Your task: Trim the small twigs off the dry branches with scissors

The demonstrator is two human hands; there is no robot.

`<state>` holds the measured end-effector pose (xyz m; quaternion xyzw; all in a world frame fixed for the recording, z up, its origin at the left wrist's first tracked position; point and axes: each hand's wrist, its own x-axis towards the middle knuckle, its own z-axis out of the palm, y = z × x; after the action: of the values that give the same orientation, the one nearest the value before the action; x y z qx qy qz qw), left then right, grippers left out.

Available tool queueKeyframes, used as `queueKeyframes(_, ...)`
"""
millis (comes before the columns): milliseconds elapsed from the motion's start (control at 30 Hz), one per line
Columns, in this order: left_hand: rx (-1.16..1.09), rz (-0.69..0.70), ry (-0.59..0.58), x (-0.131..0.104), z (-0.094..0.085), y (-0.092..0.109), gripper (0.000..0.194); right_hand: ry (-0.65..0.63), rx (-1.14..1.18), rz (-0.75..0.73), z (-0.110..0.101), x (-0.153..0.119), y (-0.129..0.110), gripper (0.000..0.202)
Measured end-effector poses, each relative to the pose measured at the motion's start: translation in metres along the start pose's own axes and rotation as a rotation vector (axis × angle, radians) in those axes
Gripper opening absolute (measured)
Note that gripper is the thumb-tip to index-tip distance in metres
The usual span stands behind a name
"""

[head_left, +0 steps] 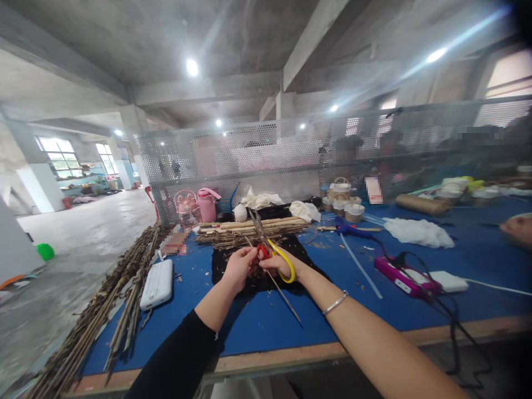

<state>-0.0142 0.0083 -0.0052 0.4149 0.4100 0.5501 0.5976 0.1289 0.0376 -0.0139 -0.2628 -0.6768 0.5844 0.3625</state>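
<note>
Over a black cloth (318,271) on the blue table, both of my hands are close together. My left hand (240,270) is closed in a pinch on a thin twig (286,299), which slants down toward the near edge of the table. Scissors (258,226) with red and yellow handles are gripped in my right hand (277,264), blades pointing up and away from me. The right fingertips are also close to the twig; whether they touch it, I cannot tell. Just behind my hands lies a heap of cut twigs (220,237).
Long bundled twigs (124,277) lie along the left edge beside a white power bank (157,284). To the right are a blue glue gun (353,230), a purple power strip (405,277) with cables and white cloth (418,231). A perforated metal screen (257,166) stands behind. Another person's hand (517,230) shows far right.
</note>
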Motion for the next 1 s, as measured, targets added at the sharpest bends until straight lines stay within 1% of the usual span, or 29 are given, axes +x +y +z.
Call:
queueKeyframes(67, -0.055, -0.006, 0.037, 0.000, 0.000, 0.002, 0.030, 0.013, -0.046, -0.002, -0.001, 0.000, -0.003, 0.033)
queueKeyframes(133, -0.092, 0.004, 0.036, -0.002, 0.001, 0.004, 0.030, 0.087, -0.104, -0.011, -0.003, 0.000, -0.006, 0.038)
queueKeyframes(233, -0.063, 0.021, 0.031, -0.004, 0.003, 0.008, 0.030, 0.220, -0.308, -0.067, -0.010, 0.001, -0.009, 0.042)
queueKeyframes(300, -0.031, 0.027, 0.044, -0.005, 0.004, 0.009, 0.031, 0.239, -0.445, -0.093, -0.013, 0.002, -0.008, 0.044)
queueKeyframes(400, 0.000, 0.035, 0.047, -0.007, 0.005, 0.009, 0.034, 0.225, -0.569, -0.085, -0.016, 0.005, -0.004, 0.047)
queueKeyframes(500, 0.039, 0.062, 0.027, -0.007, 0.006, 0.007, 0.035, 0.190, -0.632, -0.078, -0.015, 0.006, -0.003, 0.051)
queueKeyframes(600, 0.071, 0.107, -0.015, -0.007, 0.006, 0.005, 0.033, 0.118, -0.638, -0.079, -0.011, 0.003, -0.009, 0.056)
queueKeyframes(700, 0.073, 0.133, -0.044, -0.006, 0.007, 0.003, 0.033, 0.063, -0.615, -0.094, -0.006, -0.002, -0.018, 0.055)
queueKeyframes(833, 0.088, 0.154, -0.039, -0.005, 0.007, 0.001, 0.033, 0.053, -0.593, -0.128, -0.005, -0.005, -0.021, 0.053)
queueKeyframes(1000, 0.101, 0.169, -0.022, -0.005, 0.008, 0.001, 0.034, 0.009, -0.586, -0.144, -0.008, -0.004, -0.019, 0.057)
